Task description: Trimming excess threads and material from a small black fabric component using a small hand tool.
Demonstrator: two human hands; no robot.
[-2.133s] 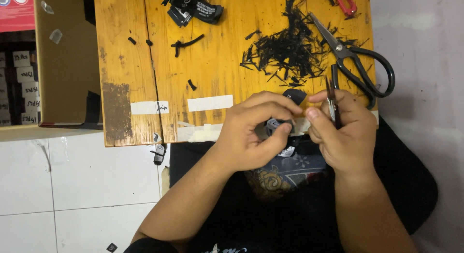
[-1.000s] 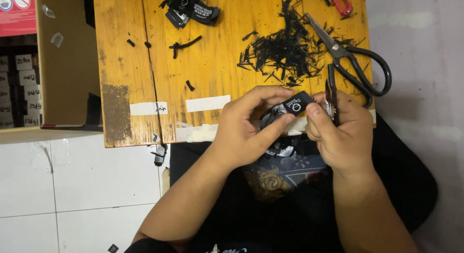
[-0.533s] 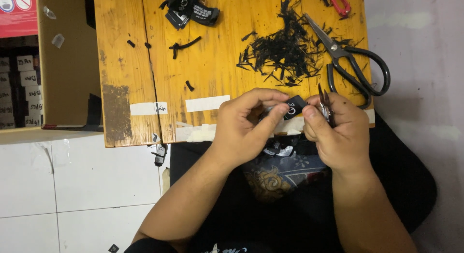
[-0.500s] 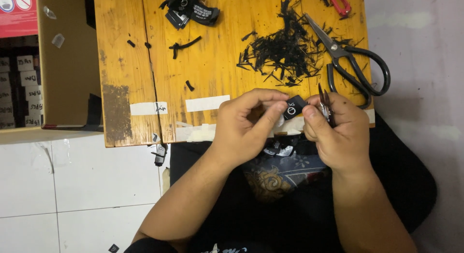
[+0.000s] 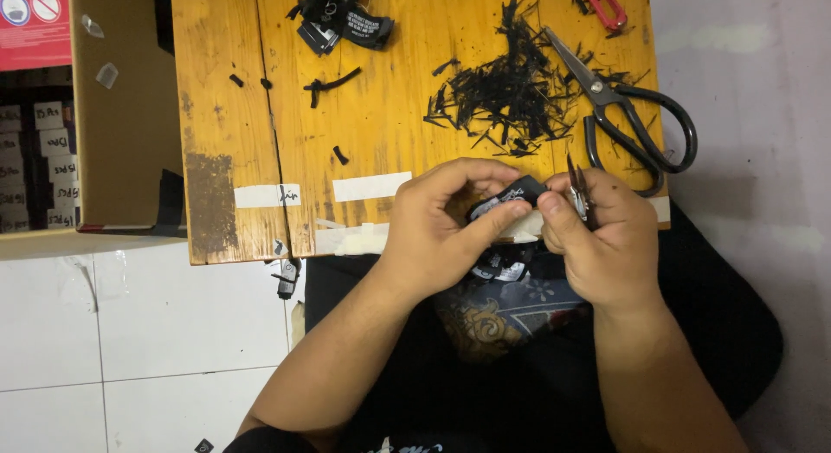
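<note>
My left hand (image 5: pixel 441 224) pinches a small black fabric label (image 5: pixel 512 196) with white print between thumb and fingers, just over the near edge of the wooden table (image 5: pixel 381 133). My right hand (image 5: pixel 597 241) grips the label's other end with thumb and forefinger and also holds a small metal snipper (image 5: pixel 576 192), its blades pointing up. More black label strip (image 5: pixel 502 263) hangs below my hands toward my lap.
Large black-handled scissors (image 5: pixel 636 128) lie at the table's right, beside a pile of black fabric trimmings (image 5: pixel 506 89). A bunch of black labels (image 5: pixel 342 20) sits at the far edge, a red-handled tool (image 5: pixel 603 3) at the far right. An open cardboard box (image 5: pixel 86 115) stands left.
The label has been turned and stretched between both hands, which moved slightly up toward the table edge. The snipper has stayed in my right hand.
</note>
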